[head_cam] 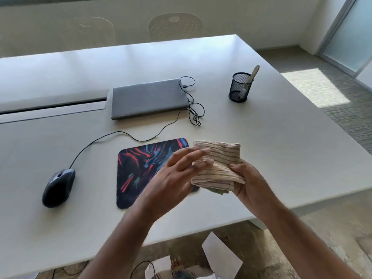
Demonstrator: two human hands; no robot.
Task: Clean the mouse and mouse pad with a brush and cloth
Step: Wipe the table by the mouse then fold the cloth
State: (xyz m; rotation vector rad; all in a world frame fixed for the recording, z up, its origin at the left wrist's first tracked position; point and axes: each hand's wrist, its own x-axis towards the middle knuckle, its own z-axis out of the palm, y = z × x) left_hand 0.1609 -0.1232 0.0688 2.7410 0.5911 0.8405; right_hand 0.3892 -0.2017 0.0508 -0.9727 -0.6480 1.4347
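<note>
two hands meet over the near right part of the white table (261,137) in the head view. the right hand (248,183) grips a folded striped cloth (219,164) from its right side, thumb curled over the top of the folds. the left hand (177,174) has its fingers straight and spread, the tips lying against the cloth's left face without closing round it. the cloth is held just above the right edge of the dark mouse pad (141,170), which lies flat on the table with red and blue streaks. the black wired mouse (58,188) sits on the table left of the pad, apart from it. a brush (252,76) stands tilted in a black mesh cup (240,87) further back on the right. a closed grey laptop (149,97) lies behind the pad.
</note>
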